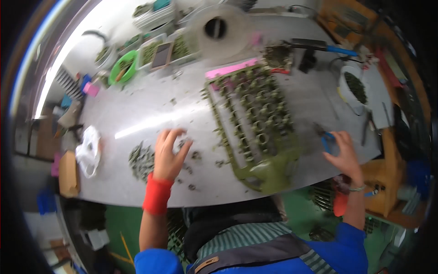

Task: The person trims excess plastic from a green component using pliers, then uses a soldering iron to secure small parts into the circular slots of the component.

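My left hand (169, 157), a red band on its wrist, hovers over the metal table with fingers apart, beside a pile of small grey-green pieces (142, 160). A few loose small pieces (196, 155) lie by its thumb. On the right, my right hand (345, 154) has its thumb and fingers around the blue handles of a small pair of pliers or cutters (325, 140); the tool's dark tip points away to the left. Between my hands lies an olive-green moulded frame (271, 171) with rows of ring-shaped parts (256, 123). Motion blurs the finer detail.
A pink strip (232, 68) lies at the frame's far end. Behind stand a green bowl (123, 67), a phone-like dark slab (161, 55) on tubs and a large translucent round container (216, 34). A white tub (353, 89) stands right; a white plastic bag (88, 150) left.
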Tool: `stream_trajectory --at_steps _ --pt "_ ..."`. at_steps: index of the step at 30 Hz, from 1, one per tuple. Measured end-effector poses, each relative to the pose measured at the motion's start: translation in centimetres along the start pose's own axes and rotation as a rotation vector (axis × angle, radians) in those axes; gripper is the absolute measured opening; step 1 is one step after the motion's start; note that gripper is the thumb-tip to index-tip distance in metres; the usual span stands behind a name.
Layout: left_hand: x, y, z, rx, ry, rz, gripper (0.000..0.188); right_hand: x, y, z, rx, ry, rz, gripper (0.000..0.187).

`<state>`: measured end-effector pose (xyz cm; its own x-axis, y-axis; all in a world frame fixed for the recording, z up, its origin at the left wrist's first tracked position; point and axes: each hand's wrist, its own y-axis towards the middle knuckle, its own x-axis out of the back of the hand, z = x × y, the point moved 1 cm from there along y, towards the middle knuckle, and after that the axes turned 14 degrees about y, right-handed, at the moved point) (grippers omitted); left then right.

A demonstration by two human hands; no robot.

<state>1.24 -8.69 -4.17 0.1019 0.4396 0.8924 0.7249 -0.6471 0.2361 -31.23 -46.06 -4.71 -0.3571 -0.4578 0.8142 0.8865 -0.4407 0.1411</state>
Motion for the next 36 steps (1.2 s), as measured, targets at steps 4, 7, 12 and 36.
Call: stream_trajectory --at_steps 4,7,12,36 --pt "0.5 -3.7 -1.4 -0.09 0.14 0.081 0.032 -1.6 1.8 0.6 -0.091 -0.024 0.083 0.063" --pt "0.0 -4.6 -0.8 -0.139 0.166 0.084 0.029 -0.6 5.4 0.2 0.027 0.195 -0.13 0.055" --pt "0.8 -3.9 -2.2 0.122 -0.107 0.064 0.026 4.3 17.1 -6.1 -0.244 1.567 -0.522 0.037" --pt "-5.0 1.3 -18.4 -0.384 0.181 -0.148 0.03 6.2 2.0 0.7 -0.008 1.42 -0.809 0.024"
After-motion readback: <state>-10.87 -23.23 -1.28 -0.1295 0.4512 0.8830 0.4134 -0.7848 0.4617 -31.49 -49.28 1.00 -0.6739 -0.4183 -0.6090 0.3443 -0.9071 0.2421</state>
